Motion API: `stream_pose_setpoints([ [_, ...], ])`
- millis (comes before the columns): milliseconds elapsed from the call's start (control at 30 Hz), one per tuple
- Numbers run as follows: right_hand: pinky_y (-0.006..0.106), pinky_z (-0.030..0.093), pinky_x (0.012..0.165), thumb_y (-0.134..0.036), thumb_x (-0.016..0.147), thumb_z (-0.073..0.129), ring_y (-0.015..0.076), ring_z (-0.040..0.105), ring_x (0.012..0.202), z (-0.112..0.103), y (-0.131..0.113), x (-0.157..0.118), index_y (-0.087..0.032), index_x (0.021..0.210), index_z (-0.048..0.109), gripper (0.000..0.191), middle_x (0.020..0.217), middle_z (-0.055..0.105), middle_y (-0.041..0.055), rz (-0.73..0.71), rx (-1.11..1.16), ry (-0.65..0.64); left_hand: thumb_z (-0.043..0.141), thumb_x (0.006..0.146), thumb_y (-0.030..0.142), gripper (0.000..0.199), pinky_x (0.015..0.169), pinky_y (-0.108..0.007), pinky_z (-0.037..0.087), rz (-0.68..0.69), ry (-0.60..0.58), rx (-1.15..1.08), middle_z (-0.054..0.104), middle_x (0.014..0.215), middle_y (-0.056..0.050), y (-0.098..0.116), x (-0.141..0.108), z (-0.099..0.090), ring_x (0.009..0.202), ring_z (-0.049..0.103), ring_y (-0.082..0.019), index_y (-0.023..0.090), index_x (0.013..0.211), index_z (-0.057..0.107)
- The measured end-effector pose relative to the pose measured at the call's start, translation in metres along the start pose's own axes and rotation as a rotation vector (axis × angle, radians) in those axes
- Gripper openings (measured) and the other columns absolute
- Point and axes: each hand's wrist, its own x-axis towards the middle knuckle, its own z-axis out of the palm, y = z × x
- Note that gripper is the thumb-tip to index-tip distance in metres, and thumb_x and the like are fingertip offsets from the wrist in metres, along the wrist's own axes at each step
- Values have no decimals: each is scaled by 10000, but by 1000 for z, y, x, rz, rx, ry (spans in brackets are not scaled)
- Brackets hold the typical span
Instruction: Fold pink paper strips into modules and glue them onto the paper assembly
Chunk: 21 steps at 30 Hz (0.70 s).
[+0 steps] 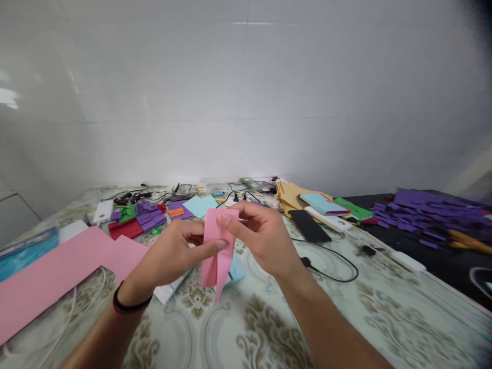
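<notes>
A folded strip of pink paper (210,259) is held up over the table in the middle of the head view. My left hand (179,251) grips its left side, the thumb lying across the front. From the right, my right hand (263,238) pinches the upper part between thumb and fingers. A narrow pointed flap hangs below the thumbs. The fingers behind the paper are partly hidden. Just beneath it, light blue paper (236,269) lies on the patterned tablecloth (196,328). Larger pink paper sheets (49,271) lie to the left of my left hand.
Cut purple (151,218) and red paper pieces (125,229) lie at the back left. A black phone (309,226), a white power strip (330,220) and a black cable (351,279) are on the right. Purple paper strips (426,212) cover a dark surface farther right. A wall (246,102) stands behind.
</notes>
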Motion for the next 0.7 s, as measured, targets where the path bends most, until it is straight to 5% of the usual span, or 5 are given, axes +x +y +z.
stream_pose_setpoints([
  [700,270,481,654,-398,867,796,130,587,686,-2,1,4,-188,751,711,255,731,668,-3,26,47,-38,689,931,456,339,608,-255,441,1,-15,-121,688,734,-30,-4,2,-2,663,582,-152,153,804,773],
])
